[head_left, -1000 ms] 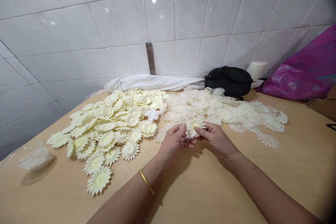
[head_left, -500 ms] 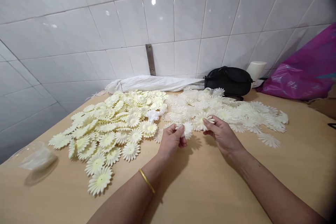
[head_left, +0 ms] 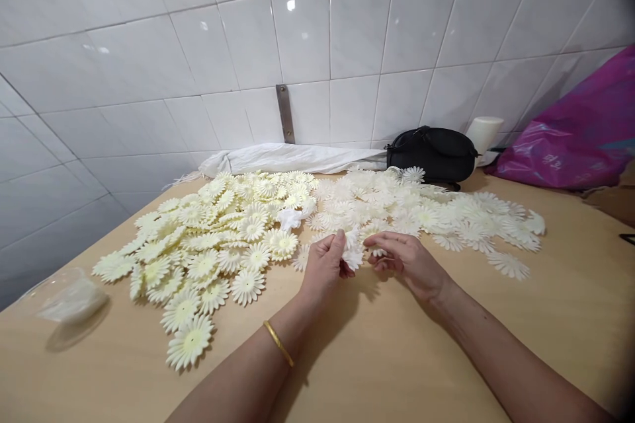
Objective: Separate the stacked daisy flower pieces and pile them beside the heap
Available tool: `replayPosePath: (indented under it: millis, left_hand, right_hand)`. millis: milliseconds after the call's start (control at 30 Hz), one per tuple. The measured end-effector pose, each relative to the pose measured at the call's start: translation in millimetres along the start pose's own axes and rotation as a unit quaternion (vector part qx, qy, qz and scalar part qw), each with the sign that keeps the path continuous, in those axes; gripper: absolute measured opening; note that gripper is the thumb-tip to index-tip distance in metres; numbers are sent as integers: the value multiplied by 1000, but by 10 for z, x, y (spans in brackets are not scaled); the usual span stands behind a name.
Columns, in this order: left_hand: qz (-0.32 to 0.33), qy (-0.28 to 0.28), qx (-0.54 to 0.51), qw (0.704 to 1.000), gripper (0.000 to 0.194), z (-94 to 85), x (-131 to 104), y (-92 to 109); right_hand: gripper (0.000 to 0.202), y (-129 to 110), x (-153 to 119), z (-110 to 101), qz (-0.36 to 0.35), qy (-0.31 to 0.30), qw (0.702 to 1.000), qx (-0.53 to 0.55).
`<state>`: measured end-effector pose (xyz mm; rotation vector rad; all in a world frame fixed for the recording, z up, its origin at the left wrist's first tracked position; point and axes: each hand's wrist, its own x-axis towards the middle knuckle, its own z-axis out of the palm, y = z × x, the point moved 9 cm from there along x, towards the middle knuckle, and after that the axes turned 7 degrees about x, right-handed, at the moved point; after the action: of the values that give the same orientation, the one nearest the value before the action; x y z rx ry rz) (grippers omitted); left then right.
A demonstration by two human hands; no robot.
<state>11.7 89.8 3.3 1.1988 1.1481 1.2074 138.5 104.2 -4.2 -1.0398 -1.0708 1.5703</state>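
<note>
My left hand (head_left: 323, 263) is closed, thumb on top, pinching a white artificial flower piece (head_left: 352, 256) whose petals stick out to the right of the fingers. Just beside it, my right hand (head_left: 404, 261) has its fingers bent round a pale artificial flower (head_left: 380, 252); a few petals show beneath the fingers and the rest is hidden. To the left spreads a heap of cream-yellow artificial flowers (head_left: 203, 264) with yellow centres. A heap of whiter, thinner flowers (head_left: 476, 218) lies behind and to the right of my hands.
On the wooden table (head_left: 397, 370), a clear plastic container (head_left: 74, 297) stands at the left. A small white crumpled piece (head_left: 289, 218) lies between the heaps. Along the tiled wall are a white cloth (head_left: 297, 157), a black case (head_left: 431, 153), a white cylinder (head_left: 486, 132) and a purple bag (head_left: 565, 132).
My right hand has turned and moved slightly left and down, its fingers now reaching over the flower it pinched. My left thumb has lifted a little; the heaps look the same.
</note>
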Motion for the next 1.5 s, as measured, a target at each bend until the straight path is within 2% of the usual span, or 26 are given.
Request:
replayPosePath:
  millis: [133,267,433,533,600,700,767,867,967,1033,1100,1200,1300,1500]
  left_hand:
    - [31,-43,35,998,44,122,-37,2]
    - [35,-68,45,996,40,202,-56,-24]
    - [-39,-16,-62,997,31,62,-15,-97]
    - [-67,8,-69,995,21,-28,4,-122]
    - [-78,-7,-77,994,24,-10,0,-128]
    - [-109,-63,-124,984,26,128,-38,-160]
    - [-125,-70,-132,981,27,170,-60,-195]
    - [-96,-31,-101,990,25,105,-42,-177]
    - [-39,-9,-68,997,28,39,-16,-90]
    - [-15,-11,-49,999,29,36,-12,-47]
    - [-5,-16,-35,999,27,50,-15,-29]
    - [-15,-7,-17,1000,25,45,-23,-49]
    - [-35,-8,-22,999,26,45,-28,-82]
    - [-58,-79,-86,991,28,182,-62,-117]
  right_hand:
    - [29,74,-62,209,30,-58,997,43]
    - [22,27,-40,180,-10,-52,997,63]
    - [16,3,60,-26,-46,-5,997,69]
    - [18,-24,73,-31,-69,-9,997,31]
    - [21,-51,46,29,-83,-25,996,-1]
    - [27,-92,-28,170,-99,-66,992,-49]
    - [32,-92,-61,223,-97,-81,989,-81]
    - [39,-74,-43,159,-89,-52,989,-102]
    - [37,-67,3,34,-83,-2,994,-70]
    - [35,-44,14,30,-67,0,997,-45]
    - [33,-29,1,106,-55,-27,998,-34]
    - [32,-51,-28,185,-67,-47,996,-31]
    - [34,-61,-16,132,-83,-19,996,-24]
    - [36,-51,5,117,-103,-25,993,-42]
